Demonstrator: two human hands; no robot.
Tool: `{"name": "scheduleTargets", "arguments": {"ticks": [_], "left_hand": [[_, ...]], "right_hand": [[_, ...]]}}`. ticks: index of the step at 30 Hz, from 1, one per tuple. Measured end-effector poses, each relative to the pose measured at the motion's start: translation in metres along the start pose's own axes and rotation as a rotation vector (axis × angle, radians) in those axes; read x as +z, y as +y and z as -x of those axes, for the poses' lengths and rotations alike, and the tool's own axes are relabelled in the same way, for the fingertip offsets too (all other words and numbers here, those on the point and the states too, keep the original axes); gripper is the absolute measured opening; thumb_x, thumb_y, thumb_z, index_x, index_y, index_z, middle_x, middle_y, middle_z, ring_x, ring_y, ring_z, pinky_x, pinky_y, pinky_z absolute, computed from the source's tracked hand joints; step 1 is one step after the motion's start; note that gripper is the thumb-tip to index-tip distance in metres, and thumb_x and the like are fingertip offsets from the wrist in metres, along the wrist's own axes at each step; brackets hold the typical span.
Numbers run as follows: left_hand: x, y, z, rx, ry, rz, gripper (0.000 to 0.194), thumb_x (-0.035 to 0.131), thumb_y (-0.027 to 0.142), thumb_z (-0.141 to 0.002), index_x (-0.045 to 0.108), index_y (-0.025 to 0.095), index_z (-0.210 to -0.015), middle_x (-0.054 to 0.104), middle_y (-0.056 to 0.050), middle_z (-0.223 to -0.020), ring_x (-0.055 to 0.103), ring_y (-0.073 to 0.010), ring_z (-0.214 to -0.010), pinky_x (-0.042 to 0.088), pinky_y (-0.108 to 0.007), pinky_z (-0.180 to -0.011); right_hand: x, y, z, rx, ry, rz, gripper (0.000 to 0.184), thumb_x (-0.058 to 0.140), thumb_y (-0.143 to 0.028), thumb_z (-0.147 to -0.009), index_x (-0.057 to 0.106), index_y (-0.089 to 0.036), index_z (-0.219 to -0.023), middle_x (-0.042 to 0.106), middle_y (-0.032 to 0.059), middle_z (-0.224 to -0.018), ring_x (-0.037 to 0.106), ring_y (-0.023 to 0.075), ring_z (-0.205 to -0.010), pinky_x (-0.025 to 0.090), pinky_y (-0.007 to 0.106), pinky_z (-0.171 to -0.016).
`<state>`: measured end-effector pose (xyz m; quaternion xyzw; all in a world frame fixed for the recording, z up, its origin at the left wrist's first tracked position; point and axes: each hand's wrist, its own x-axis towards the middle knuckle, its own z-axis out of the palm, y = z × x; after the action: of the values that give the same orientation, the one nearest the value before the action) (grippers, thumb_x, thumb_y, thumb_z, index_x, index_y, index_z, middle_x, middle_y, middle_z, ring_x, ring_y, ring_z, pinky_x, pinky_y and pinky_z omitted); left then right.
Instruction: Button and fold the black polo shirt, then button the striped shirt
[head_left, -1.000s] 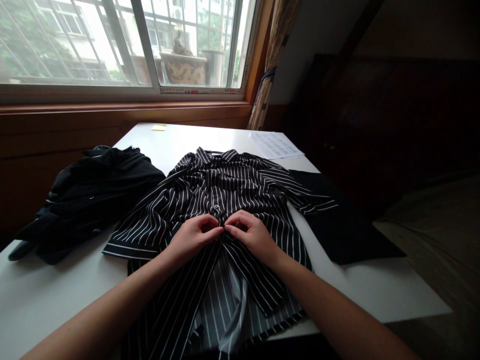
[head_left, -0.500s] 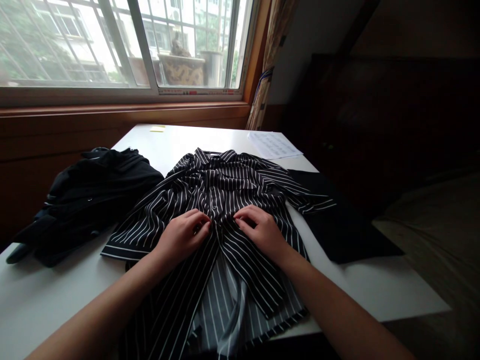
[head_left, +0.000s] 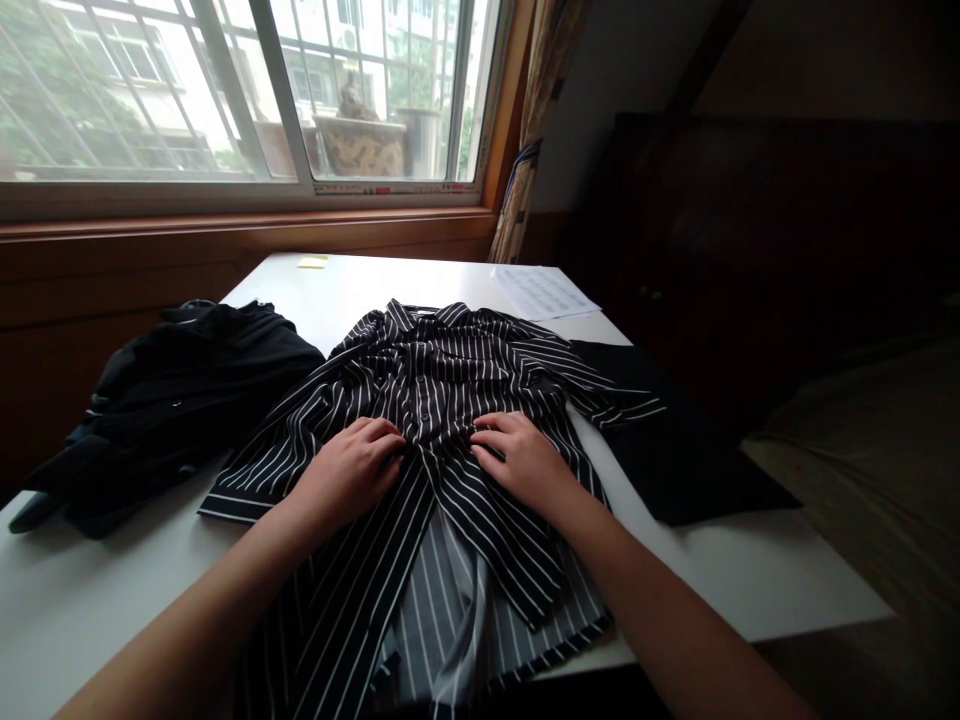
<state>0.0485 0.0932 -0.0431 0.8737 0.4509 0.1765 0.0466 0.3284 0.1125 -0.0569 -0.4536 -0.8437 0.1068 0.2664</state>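
Nearest to the camera, the two bare forearms come in from the lower corners. Between them lies the lower part of a black shirt with white stripes [head_left: 457,375]; its two front edges spread apart there, and the greyish inner side of the back shows between them, down to the hem. The shirt lies face up on a white table [head_left: 780,575], in the middle, with the collar pointing to the window.

The left hand [head_left: 351,468] is over the left front of the shirt, its fingers loosely bent and open, the tips near the front edge. The right hand [head_left: 521,460] is over the other front, its fingers slightly spread and half curved, also open. The hands are apart, with the front closing between them; whether the fingertips press on the cloth, I cannot tell. Just beyond, two buttons [head_left: 424,418] are seen in the middle line.

At the left is a heap of dark clothes [head_left: 195,385]; at the right a flat black cloth [head_left: 675,460] lies partly under the sleeve. Farther, printed paper [head_left: 544,292] and a small yellowish note [head_left: 312,262] lie on the table. Behind are a tied curtain [head_left: 529,150] and the barred window [head_left: 225,90], with a planter [head_left: 360,148] outside.
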Motion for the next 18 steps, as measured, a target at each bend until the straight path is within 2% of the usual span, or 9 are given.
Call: {"name": "scheduleTargets", "arguments": {"ticks": [12, 15, 18], "left_hand": [[0.005, -0.010, 0.000, -0.023, 0.004, 0.032, 0.032, 0.053, 0.029, -0.092, 0.062, 0.021, -0.122, 0.062, -0.009, -0.126, 0.058, -0.0253, -0.115, 0.048, -0.046, -0.103], [0.006, -0.012, 0.000, -0.011, 0.013, 0.041, 0.034, 0.054, 0.028, -0.091, 0.059, 0.020, -0.124, 0.062, -0.009, -0.126, 0.057, -0.0259, -0.117, 0.047, -0.047, -0.103], [0.007, -0.012, 0.001, -0.005, 0.030, 0.050, 0.036, 0.056, 0.026, -0.090, 0.056, 0.021, -0.126, 0.061, -0.009, -0.125, 0.055, -0.0257, -0.117, 0.048, -0.046, -0.102]], "right_hand": [[0.003, 0.003, 0.003, 0.007, -0.022, 0.088, 0.026, 0.062, -0.026, -0.088, 0.072, -0.025, -0.112, 0.062, 0.0093, -0.127, 0.053, 0.0291, -0.117, 0.046, 0.053, -0.101], [0.001, 0.001, 0.002, -0.008, 0.011, 0.063, 0.023, 0.062, -0.024, -0.088, 0.072, -0.024, -0.108, 0.061, 0.0093, -0.125, 0.053, 0.0280, -0.114, 0.046, 0.051, -0.101], [-0.004, -0.006, 0.000, -0.033, 0.072, 0.010, 0.014, 0.061, -0.022, -0.088, 0.071, -0.023, -0.097, 0.061, 0.0094, -0.115, 0.054, 0.0264, -0.109, 0.046, 0.049, -0.099]]}}
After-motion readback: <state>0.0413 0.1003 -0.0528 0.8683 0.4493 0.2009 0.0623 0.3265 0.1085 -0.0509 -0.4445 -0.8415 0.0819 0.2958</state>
